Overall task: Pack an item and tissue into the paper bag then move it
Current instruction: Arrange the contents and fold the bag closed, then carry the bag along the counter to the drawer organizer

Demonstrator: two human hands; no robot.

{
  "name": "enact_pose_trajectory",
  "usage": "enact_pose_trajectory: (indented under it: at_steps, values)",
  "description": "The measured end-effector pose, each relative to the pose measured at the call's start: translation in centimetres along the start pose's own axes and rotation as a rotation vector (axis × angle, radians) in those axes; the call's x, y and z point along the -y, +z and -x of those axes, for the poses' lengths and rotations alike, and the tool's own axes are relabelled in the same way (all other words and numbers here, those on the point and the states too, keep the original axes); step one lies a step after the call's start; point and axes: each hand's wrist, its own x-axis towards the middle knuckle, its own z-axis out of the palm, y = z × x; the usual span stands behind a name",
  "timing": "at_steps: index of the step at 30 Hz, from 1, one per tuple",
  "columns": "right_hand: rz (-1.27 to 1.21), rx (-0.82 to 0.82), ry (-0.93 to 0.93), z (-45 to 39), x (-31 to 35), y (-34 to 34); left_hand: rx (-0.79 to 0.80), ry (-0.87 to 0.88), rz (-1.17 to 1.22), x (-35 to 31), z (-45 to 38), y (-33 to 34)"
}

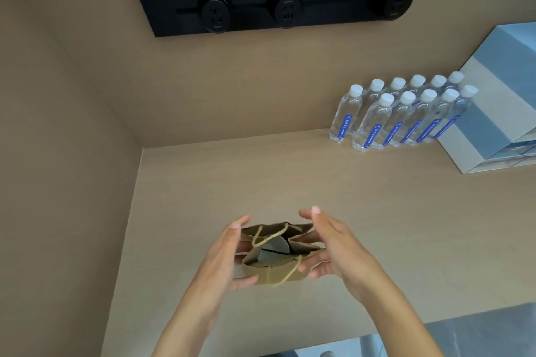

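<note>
A small brown paper bag (272, 272) with cord handles stands on the beige counter (377, 211), its mouth open toward me. Inside it I see a grey rounded item (274, 249); no tissue can be made out. My left hand (223, 255) cups the bag's left side, thumb under the near corner. My right hand (327, 243) holds the right side, with fingers along the folded gusset. Both hands press the bag between them.
Two rows of several clear water bottles (400, 116) with white caps stand at the back right, beside a stack of blue-and-white boxes (499, 113). A black socket strip (275, 0) is mounted on the back wall. A side wall (58, 182) closes the left.
</note>
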Motion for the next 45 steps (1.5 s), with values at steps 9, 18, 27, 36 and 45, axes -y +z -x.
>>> enact_pose_trajectory:
  at_steps: [9,18,27,36,45]
  values:
    - [0.044,-0.099,-0.139,-1.2,-2.5,-0.5,-0.162,0.069,-0.036,1.1,-1.1,1.3]
    - [0.345,-0.093,-0.315,-3.7,-5.3,-1.3,-0.194,0.283,-0.460,4.3,-2.8,1.8]
    - [0.191,-0.093,-0.419,-6.0,-8.3,-1.9,-0.210,0.262,-0.215,6.4,-3.4,0.6]
    - [-0.018,-0.280,-0.497,-2.9,-8.4,-0.4,-0.187,0.434,-0.195,5.3,-2.6,1.2]
    - [-0.182,-0.812,-0.580,8.7,-9.3,-7.5,0.315,0.583,-0.261,1.3,-0.4,12.1]
